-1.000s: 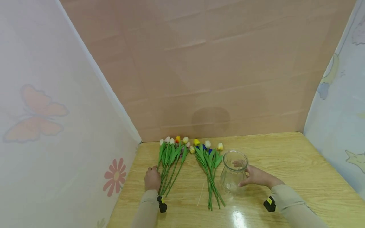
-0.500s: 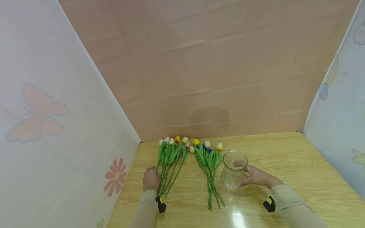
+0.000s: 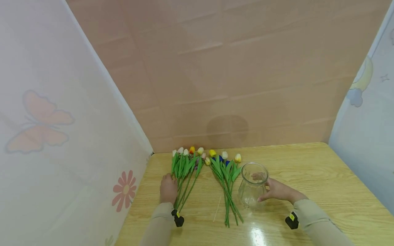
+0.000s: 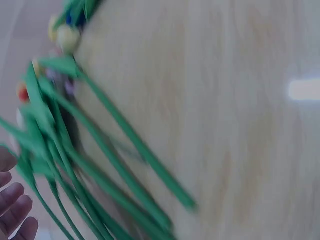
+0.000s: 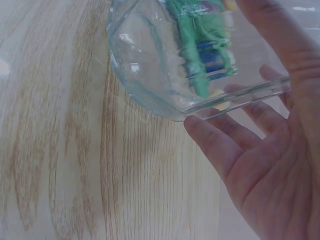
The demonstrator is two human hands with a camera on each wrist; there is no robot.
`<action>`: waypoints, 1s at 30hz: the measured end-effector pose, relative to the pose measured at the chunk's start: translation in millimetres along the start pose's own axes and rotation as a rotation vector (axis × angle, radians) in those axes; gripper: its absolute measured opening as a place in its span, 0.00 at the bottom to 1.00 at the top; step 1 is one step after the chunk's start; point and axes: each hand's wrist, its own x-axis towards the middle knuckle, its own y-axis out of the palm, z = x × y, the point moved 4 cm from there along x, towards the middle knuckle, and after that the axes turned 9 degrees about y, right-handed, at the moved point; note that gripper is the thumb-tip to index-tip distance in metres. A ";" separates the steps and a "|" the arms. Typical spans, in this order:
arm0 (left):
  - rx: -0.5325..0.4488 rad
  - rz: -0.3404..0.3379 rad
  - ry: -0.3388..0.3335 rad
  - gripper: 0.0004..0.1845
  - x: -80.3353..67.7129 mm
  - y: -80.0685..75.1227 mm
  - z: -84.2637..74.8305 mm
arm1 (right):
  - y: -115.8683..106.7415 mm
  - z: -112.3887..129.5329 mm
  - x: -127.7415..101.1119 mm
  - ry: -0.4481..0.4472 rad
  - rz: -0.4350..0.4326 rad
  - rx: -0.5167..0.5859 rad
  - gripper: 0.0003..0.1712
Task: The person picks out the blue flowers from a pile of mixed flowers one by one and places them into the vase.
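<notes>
My left hand is at the left edge of a bunch of artificial tulips with white, pink and orange heads. In the left wrist view its loosely bent fingers show beside the green stems, with nothing visible between them. My right hand holds a clear glass vase from the right side, thumb in front and fingers behind. Upright on the table, the vase has an open round rim. Through its glass, green leaves and blue petals show in the right wrist view.
A second bunch of artificial tulips, with yellow, white and blue heads, lies between the first bunch and the vase. Its stems cross near the front. Printed cloth walls the wooden table at left and right, with a brown sheet behind.
My left hand has shifted slightly right and away from me, closer over the stems of the left bunch. The right hand and the vase stay where they were.
</notes>
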 end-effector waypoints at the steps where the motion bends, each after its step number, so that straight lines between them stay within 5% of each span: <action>1: -0.027 -0.003 0.016 0.15 1.5 1.8 -7.9 | 0.0 0.2 -0.2 -0.002 -0.001 0.000 0.55; 4: -0.138 0.036 0.030 0.14 2.4 4.9 -38.1 | 0.4 0.5 -0.6 -0.002 0.001 -0.007 0.55; 8: -0.274 0.183 0.046 0.13 -4.5 11.9 -83.0 | 0.9 1.0 -0.5 0.003 0.004 -0.007 0.55; 15: -0.332 0.443 0.209 0.08 -33.0 45.6 -142.5 | 0.4 1.5 -0.3 0.000 -0.009 -0.014 0.54; 19: -0.298 0.509 0.227 0.05 -47.6 64.7 -159.8 | 0.1 1.6 -0.1 -0.002 -0.011 -0.020 0.54; 24: -0.188 0.472 0.251 0.04 -57.0 79.4 -169.6 | 0.1 1.3 -0.4 -0.006 -0.013 -0.027 0.54; 30: -0.203 0.443 0.154 0.12 -59.3 92.3 -166.5 | 0.3 -0.6 0.2 -0.007 -0.013 -0.021 0.54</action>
